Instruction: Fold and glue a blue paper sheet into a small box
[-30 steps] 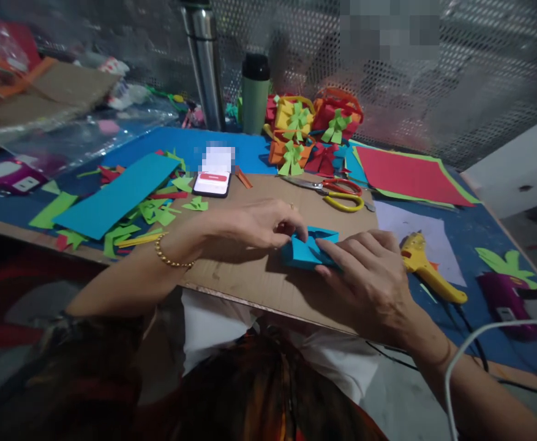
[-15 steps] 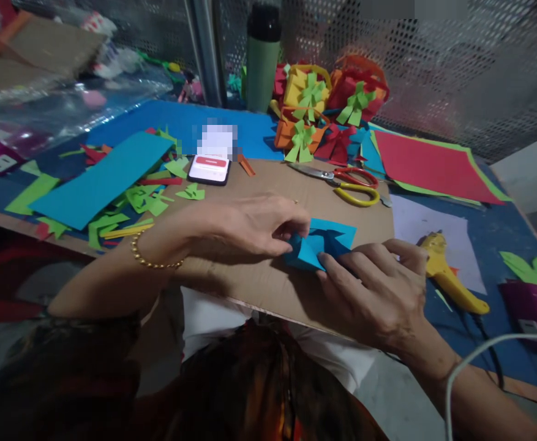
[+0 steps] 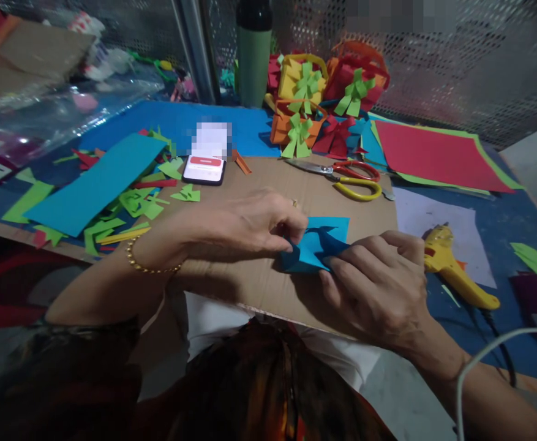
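A folded piece of blue paper (image 3: 314, 248) stands partly opened on the brown cardboard (image 3: 245, 285) in front of me. Pinching its left edge between thumb and fingers is my left hand (image 3: 263, 223), with a bead bracelet at the wrist. On the opposite side my right hand (image 3: 381, 285) grips the right edge, thumb below and fingers curled over it. The paper's inner folds lie in shadow, and its right end is hidden behind the right fingers.
Scissors (image 3: 341, 176) and a phone (image 3: 204, 162) lie beyond my hands. A yellow glue gun (image 3: 458, 269) with a cord rests at the right. Green scraps and a blue strip (image 3: 98, 184) are at the left. Small paper bags (image 3: 302, 82) with bows and a bottle (image 3: 253, 61) stand behind.
My right fingers have shifted slightly along the blue paper's right edge, with the thumb now lower. The left hand keeps its pinch. The whole view has moved a little.
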### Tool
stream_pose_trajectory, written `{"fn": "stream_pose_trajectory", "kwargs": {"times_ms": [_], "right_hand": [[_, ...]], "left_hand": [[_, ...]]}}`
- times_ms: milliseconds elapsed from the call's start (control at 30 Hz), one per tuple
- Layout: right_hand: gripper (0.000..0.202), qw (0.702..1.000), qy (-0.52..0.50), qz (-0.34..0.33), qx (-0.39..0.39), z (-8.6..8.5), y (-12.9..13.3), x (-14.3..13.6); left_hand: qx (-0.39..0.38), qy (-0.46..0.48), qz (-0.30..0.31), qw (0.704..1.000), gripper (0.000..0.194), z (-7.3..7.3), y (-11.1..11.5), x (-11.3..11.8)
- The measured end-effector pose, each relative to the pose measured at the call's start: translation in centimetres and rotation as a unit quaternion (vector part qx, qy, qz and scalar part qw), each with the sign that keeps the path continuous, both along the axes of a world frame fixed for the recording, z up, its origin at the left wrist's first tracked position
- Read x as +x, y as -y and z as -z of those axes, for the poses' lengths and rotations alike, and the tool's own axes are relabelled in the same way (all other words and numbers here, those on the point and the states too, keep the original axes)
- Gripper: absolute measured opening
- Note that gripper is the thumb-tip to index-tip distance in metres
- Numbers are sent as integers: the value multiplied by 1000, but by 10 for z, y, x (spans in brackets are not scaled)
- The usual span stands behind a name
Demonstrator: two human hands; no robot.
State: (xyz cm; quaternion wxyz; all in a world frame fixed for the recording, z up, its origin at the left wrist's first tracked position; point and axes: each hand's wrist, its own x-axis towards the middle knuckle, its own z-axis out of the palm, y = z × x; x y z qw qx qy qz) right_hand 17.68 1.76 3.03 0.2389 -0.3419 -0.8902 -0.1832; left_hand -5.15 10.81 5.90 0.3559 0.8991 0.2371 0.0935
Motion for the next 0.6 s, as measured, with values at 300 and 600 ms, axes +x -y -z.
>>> {"fn": "stream_pose_trajectory", "kwargs": {"times_ms": [300, 600], "right_hand": [[18, 1000, 4, -8, -13, 3, 0, -1], [29, 994, -9, -42, -102, 3, -3, 3]], "left_hand": [[-79, -17, -5, 997, 15, -3, 0, -2], [-84, -34, 9, 996, 33, -12, 4, 1]]}}
